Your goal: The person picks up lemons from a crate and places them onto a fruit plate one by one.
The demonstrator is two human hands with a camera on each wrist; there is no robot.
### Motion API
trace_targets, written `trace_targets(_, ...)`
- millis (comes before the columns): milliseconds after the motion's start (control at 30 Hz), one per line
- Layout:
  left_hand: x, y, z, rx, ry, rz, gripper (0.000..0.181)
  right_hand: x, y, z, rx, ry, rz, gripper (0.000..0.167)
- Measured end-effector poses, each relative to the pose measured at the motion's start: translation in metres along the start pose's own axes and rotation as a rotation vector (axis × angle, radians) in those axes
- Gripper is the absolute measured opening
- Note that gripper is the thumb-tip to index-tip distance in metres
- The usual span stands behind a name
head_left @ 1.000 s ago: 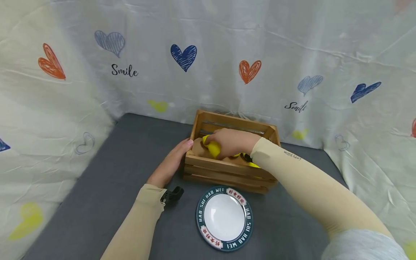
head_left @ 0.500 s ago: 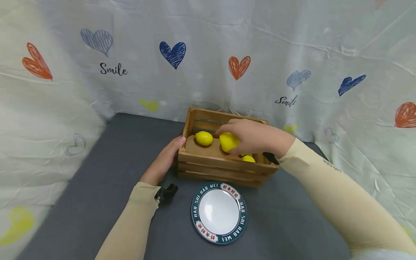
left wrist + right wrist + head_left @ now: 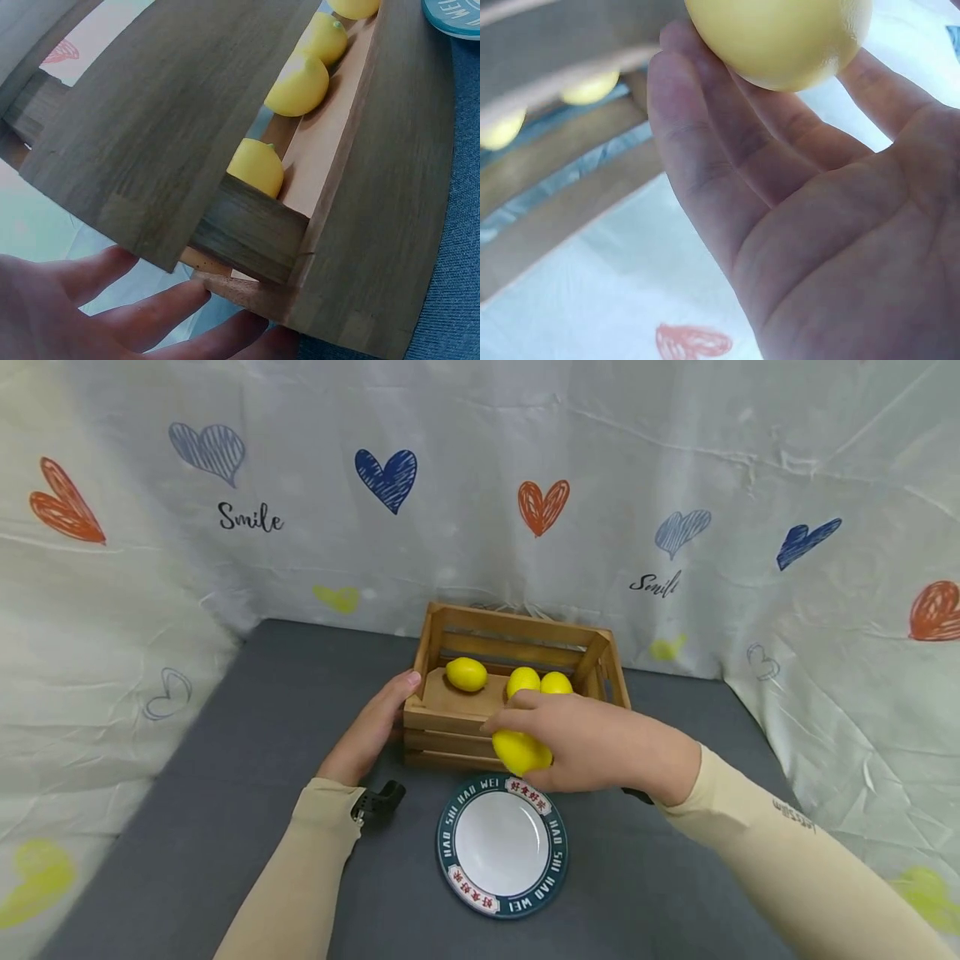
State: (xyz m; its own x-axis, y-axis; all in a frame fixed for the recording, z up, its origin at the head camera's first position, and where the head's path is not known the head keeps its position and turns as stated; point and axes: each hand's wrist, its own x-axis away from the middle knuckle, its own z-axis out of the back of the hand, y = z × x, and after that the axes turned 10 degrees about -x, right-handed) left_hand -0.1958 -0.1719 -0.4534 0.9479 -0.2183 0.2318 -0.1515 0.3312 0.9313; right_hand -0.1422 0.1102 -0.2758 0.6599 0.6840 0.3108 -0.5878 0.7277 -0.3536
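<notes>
Held lemon: a yellow lemon (image 3: pixel 519 753), in the air at the front of the slatted crate, near the far rim of the white, green-edged plate (image 3: pixel 501 843); its exact height is hard to tell.
Right hand: the right hand (image 3: pixel 596 735) grips that lemon, fingers on the far side, thumb on the near side.
Left hand: the left hand (image 3: pixel 366 727) has its fingers extended, touching the end of the wooden crate (image 3: pixel 442 722), which stands on the grey bench (image 3: pixel 300 710).
Lemons in the crate: a single lemon (image 3: pixel 467 674) at the left and a pair (image 3: pixel 540 682) side by side further right, on a brown base.
Lemon's likely feel: light and fairly firm; real or imitation, I cannot tell. The skin looks smooth and slightly shiny, so a loose pinch might slip, and the round shape could roll.
Best hold: probably around the fat middle, thumb opposite fingers, clear of the tapered ends.
</notes>
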Motion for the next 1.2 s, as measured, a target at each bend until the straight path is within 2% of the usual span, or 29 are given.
trace_targets(167,0.0,-0.001,-0.001,0.015,-0.016,-0.016,0.088,-0.003,-0.002,-0.026,-0.018,-0.015,0.044,0.064)
trace_targets(333,0.001,-0.001,-0.002,0.021,-0.012,-0.007,0.088,-0.017,0.006,-0.062,-0.063,-0.044,0.077,0.061)
trace_targets(567,0.0,0.0,-0.002,0.024,-0.013,-0.001,0.091,-0.035,0.016,-0.099,-0.106,-0.062,0.066,0.059)
trace_targets(967,0.003,-0.001,-0.001,0.017,-0.015,0.0,0.09,-0.051,0.02,-0.123,-0.093,-0.095,0.066,0.061)
trace_targets(1200,0.004,0.0,0.0,0.013,-0.008,-0.012,0.089,-0.053,0.019,-0.123,-0.079,-0.092,0.071,0.06)
